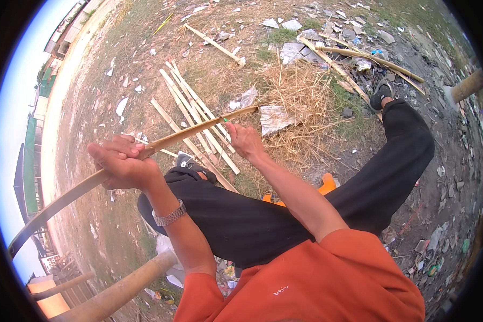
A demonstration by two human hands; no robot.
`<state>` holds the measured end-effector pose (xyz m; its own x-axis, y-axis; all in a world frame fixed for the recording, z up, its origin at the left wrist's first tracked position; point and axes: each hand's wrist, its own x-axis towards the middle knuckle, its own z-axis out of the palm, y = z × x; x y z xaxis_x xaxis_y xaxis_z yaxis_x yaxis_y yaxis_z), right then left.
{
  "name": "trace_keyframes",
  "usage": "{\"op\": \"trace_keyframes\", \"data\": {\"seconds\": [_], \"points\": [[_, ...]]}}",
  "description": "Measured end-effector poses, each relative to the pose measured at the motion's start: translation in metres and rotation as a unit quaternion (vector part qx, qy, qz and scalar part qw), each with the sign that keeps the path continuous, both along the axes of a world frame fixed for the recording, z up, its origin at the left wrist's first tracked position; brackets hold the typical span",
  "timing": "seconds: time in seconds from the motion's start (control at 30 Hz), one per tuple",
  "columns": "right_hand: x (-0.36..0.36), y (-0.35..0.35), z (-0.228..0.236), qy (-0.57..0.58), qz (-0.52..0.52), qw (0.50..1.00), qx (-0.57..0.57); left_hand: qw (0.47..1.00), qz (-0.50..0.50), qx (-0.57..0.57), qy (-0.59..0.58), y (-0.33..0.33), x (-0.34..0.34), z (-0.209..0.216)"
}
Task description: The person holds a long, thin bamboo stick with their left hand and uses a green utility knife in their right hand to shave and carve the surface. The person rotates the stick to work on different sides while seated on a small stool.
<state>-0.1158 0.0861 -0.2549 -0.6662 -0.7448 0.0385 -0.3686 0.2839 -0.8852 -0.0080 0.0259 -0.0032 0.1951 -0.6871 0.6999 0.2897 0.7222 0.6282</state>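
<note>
A long split bamboo strip [198,127] runs slantwise before me, from the lower left up to the middle. My left hand [124,161], with a metal-banded watch [170,213] on its wrist, is closed around it. Close to the strip's far end, my right hand [245,141] is closed, thumb toward the strip. A small green bit shows at that thumb; what the fingers hold is hidden. Beyond the strip, several pale bamboo strips [190,110] lie in a loose bundle on the ground.
A heap of straw-like shavings [300,102] lies ahead, with a flat whitish piece [275,119] on it. Bamboo lengths [370,56] and rubble are at the far right. An orange object [327,184] shows between my legs. A thick pole [121,284] stands at lower left.
</note>
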Motion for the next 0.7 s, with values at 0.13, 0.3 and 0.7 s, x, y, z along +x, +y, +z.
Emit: {"op": "trace_keyframes", "data": {"seconds": [0.13,0.3,0.7], "points": [[0.011,0.019,0.022,-0.089,-0.011,0.993,-0.080,1.000,-0.005,0.002,0.003,0.010,0.004,-0.002],[0.005,0.022,0.017,-0.056,0.021,0.998,0.014,1.000,-0.013,0.001,-0.003,0.011,0.004,-0.003],[-0.046,0.103,-0.139,0.007,-0.093,0.947,0.307,0.999,-0.021,-0.014,-0.022,0.003,0.008,0.006]]}}
